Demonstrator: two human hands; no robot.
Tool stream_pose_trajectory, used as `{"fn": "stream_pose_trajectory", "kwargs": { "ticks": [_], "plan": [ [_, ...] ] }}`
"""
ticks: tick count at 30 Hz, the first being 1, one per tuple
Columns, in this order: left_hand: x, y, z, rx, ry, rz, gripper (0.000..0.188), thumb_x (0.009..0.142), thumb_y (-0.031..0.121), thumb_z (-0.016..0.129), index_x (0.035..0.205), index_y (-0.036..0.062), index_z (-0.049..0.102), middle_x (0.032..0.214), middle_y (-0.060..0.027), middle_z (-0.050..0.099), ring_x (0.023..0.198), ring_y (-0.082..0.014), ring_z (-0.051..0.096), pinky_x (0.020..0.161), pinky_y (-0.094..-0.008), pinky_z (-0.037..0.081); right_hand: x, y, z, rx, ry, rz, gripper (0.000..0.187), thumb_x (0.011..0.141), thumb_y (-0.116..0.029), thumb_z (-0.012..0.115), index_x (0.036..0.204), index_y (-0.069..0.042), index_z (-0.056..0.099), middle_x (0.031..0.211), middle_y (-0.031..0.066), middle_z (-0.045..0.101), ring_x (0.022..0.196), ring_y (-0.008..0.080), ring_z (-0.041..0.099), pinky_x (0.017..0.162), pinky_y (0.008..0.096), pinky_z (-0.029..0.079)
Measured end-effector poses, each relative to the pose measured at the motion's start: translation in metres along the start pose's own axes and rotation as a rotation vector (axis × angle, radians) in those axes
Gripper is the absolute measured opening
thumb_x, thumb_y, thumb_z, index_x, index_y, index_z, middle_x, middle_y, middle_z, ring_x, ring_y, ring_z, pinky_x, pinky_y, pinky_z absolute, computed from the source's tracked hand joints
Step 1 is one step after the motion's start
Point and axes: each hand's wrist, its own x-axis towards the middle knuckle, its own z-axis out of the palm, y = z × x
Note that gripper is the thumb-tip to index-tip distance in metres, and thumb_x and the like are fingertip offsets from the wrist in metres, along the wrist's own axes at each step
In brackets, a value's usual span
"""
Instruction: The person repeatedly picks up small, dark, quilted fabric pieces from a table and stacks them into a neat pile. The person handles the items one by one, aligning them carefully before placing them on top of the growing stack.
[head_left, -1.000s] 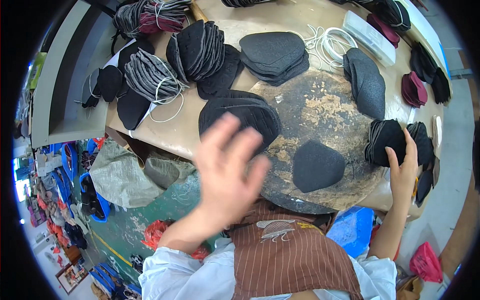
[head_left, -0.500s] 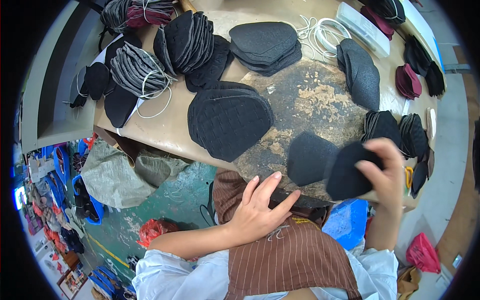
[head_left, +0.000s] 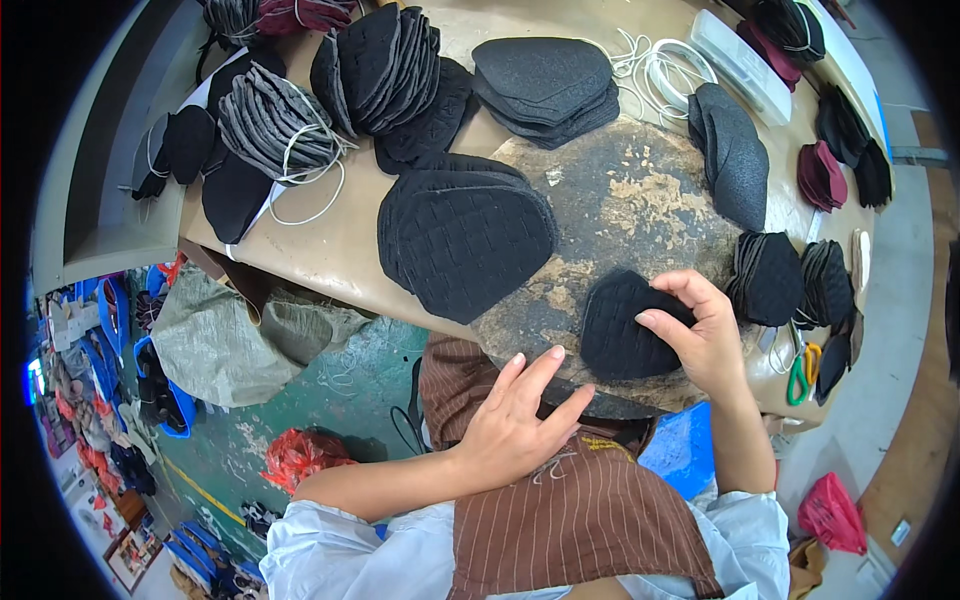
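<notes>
1. The right hand [head_left: 708, 340] has its thumb on top of a black quilted piece [head_left: 622, 335] and its fingers bent at the far right edge, so it seems to grip this piece lightly.
2. The piece is just left of the right palm. It lies, or nearly lies, on the round board [head_left: 655, 150]; I cannot tell if every edge touches, or if another piece is under it.
3. The left hand [head_left: 520, 415] holds nothing. Its fingers are spread, near the board's lower edge and over the striped apron [head_left: 580, 525], to the left of the right hand and apart from the piece.
4. I judge the step in hand as setting this one piece down on the board and making its position right.
5. In my judgement, the next move calls for a loose thumb and a flat release, so the piece does not slide. The left fingers are near enough to steady its left edge.
6. Beyond the left hand is a stack of big quilted pieces [head_left: 465, 235], partly over the board. Just past the right fingers, on their right, stands a small black stack [head_left: 768, 280]; scissors [head_left: 797, 382] lie to the right of the right wrist.
</notes>
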Motion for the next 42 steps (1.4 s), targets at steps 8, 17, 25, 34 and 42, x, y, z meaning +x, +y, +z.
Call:
{"fn": "stream_pose_trajectory", "kwargs": {
  "ticks": [8, 17, 25, 34, 42],
  "plan": [
    [0.007, 0.002, 0.0, 0.074, -0.011, -0.033, 0.069, 0.068, 0.033, 0.079, 0.131, 0.0173, 0.055, 0.128, -0.0204, 0.04, 0.123, -0.0304, 0.038, 0.098, -0.0478, 0.038, 0.002, -0.002, -0.001, -0.045, -0.025, -0.013, 0.026, 0.08, -0.001, 0.072, 0.102, 0.003, 0.06, 0.097, 0.0055, 0.064, 0.093, 0.0098, 0.059, 0.084, 0.0261, 0.048],
    [0.008, -0.001, 0.002, 0.276, -0.046, 0.04, 0.073, 0.068, 0.037, 0.077, 0.132, 0.0136, 0.053, 0.136, -0.0152, 0.038, 0.124, -0.0239, 0.04, 0.104, -0.0443, 0.028, 0.004, -0.008, -0.001, -0.054, 0.009, 0.083, 0.023, 0.081, -0.003, 0.072, 0.1, 0.004, 0.062, 0.09, 0.0069, 0.069, 0.083, 0.0087, 0.064, 0.074, 0.0241, 0.051],
    [0.072, -0.007, -0.03, 0.178, -0.375, 0.113, 0.061, 0.07, 0.056, 0.067, 0.101, 0.0055, 0.056, 0.146, -0.0202, 0.036, 0.134, -0.0289, 0.036, 0.107, -0.0541, 0.019, 0.019, -0.036, -0.001, -0.545, -0.021, 0.127, 0.019, 0.076, -0.006, 0.074, 0.086, 0.001, 0.06, 0.07, 0.0104, 0.062, 0.064, 0.0209, 0.062, 0.06, 0.0328, 0.047],
    [0.099, -0.007, -0.053, -0.75, -0.014, -0.298, 0.045, 0.082, 0.007, 0.069, 0.123, 0.0006, 0.049, 0.109, -0.0169, 0.062, 0.1, -0.027, 0.062, 0.085, -0.0369, 0.048, -0.037, -0.029, -0.013, 0.074, 0.035, -0.089, 0.028, 0.075, 0.001, 0.074, 0.094, -0.003, 0.054, 0.093, 0.0083, 0.058, 0.082, 0.0165, 0.061, 0.07, 0.0271, 0.049],
    [0.123, -0.094, -0.12, 0.302, 0.485, -0.16, 0.037, 0.078, 0.008, 0.073, 0.113, 0.0036, 0.06, 0.113, -0.0154, 0.062, 0.098, -0.0303, 0.064, 0.087, -0.0348, 0.049, -0.051, -0.021, -0.035, -0.007, 0.224, -0.137, 0.024, 0.078, 0.004, 0.068, 0.099, -0.001, 0.059, 0.084, 0.0041, 0.063, 0.075, 0.0101, 0.061, 0.067, 0.0232, 0.048]
  ]
}}
